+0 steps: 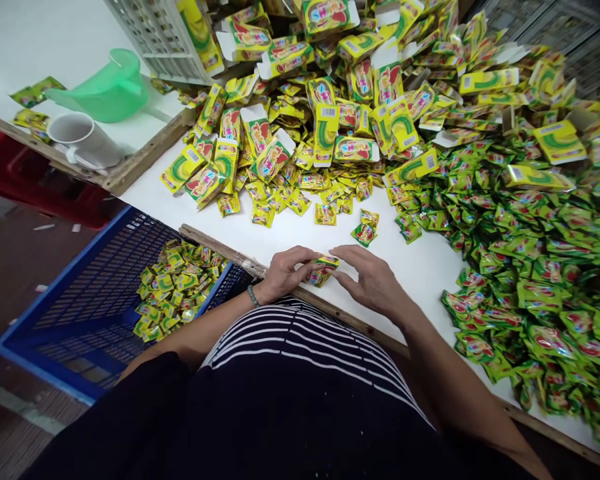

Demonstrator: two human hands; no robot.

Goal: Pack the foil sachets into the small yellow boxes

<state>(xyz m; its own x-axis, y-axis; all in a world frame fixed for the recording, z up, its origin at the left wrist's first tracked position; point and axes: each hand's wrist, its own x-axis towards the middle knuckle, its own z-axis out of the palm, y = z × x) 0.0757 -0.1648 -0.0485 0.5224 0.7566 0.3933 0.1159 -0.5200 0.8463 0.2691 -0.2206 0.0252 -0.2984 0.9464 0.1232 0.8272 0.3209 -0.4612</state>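
A small yellow, green and red candy box (324, 265) is at the table's front edge, close to my body. My left hand (287, 272) grips its left side between thumb and fingers. On the right, my right hand (371, 283) curves round the box's other end, with thumb and fingertips at its edges. My fingers cover part of the box. Two loose candy packets (365, 233), one yellow and one green, lie just beyond my hands. Farther back, yellow candy packets (325, 213) are scattered in front of several printed candy boxes (273, 157).
A large heap of green candy packets (540, 287) spreads over the right side. Piled boxes (390, 80) fill the back beside a white crate (165, 40). Left are a green scoop (107, 93), a white mug (87, 143) and a blue crate (70, 300) with filled packs.
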